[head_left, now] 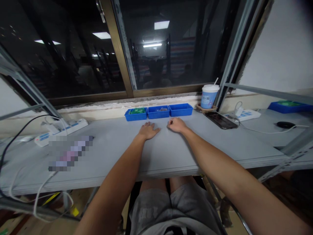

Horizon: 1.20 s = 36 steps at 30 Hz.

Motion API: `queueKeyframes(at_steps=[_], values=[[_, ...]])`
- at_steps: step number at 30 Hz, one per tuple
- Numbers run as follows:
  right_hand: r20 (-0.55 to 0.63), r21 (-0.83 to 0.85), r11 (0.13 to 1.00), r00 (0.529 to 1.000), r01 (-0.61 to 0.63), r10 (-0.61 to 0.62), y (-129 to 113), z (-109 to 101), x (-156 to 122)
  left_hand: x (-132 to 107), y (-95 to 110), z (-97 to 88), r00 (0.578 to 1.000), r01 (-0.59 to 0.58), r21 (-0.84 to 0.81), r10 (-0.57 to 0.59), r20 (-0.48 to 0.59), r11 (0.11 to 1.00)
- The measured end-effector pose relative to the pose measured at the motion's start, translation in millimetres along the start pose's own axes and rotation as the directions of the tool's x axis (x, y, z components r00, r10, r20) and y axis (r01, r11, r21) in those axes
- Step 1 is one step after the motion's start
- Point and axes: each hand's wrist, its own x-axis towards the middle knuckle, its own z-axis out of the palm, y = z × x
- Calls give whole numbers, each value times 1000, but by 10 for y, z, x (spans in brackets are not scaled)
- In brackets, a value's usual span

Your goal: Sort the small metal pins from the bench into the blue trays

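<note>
My left hand (147,131) lies flat on the grey tabletop (112,143), palm down with its fingers spread, and holds nothing. Beside it to the right, my right hand (177,125) rests on the same surface with its fingers curled in. What it holds, if anything, is hidden. Just beyond the hands stands a row of blue trays. Green packets (137,111) lie in the left tray (136,118). Small clear pieces (163,109) are in the middle tray (158,115). The right tray (181,112) is nearest to my right hand and shows no contents.
A lidded cup (207,97) with a straw stands on a holder at the back right, near a dark phone (221,120). Power strips (246,115) with cables lie at both sides. A blurred-out device (73,151) is on the left. Window and metal uprights bound the back.
</note>
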Motion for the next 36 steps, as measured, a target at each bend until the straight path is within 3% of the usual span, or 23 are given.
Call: queueKeyframes(at_steps=[18, 26, 28, 31, 34, 36], values=[[9, 14, 1000, 1000, 19, -19, 25, 1, 10, 1, -21, -29, 1000, -19, -15, 19, 2, 1000], [12, 28, 999, 999, 34, -34, 30, 6, 17, 143, -217, -274, 994, -41, -70, 47, 97, 997], [16, 29, 999, 999, 36, -37, 29, 7, 18, 177, -278, -298, 997, -50, -73, 54, 50, 996], [19, 26, 999, 999, 30, -30, 23, 8, 20, 210, -370, -255, 988, -69, -45, 62, -143, 997], [21, 24, 999, 999, 32, -32, 18, 8, 21, 244, -461, -193, 925, -1, 5, 3, -381, 1000], [18, 27, 999, 999, 41, -41, 19, 7, 23, 272, -514, -176, 893, 66, 1, -58, -447, 998]])
